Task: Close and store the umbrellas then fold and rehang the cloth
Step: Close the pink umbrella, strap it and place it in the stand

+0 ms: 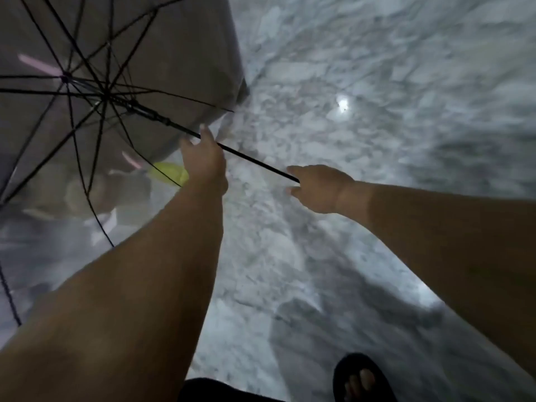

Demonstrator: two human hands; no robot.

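Your left hand [204, 158] and right hand [317, 188] each have a curled grip on the black shaft [255, 161] of the open, see-through umbrella [121, 82], which tilts leftward above the marbled floor [377, 82].

Both bare forearms stretched forward and down, well apart. Left hand [204, 158] raised, back toward the camera, fingers wrapped around a thin black umbrella shaft [255, 161]. Right hand [319, 188] lower and to the right, thumb and fingers closed about the shaft's near end. Toes of one foot [361, 378] in a dark sandal below.
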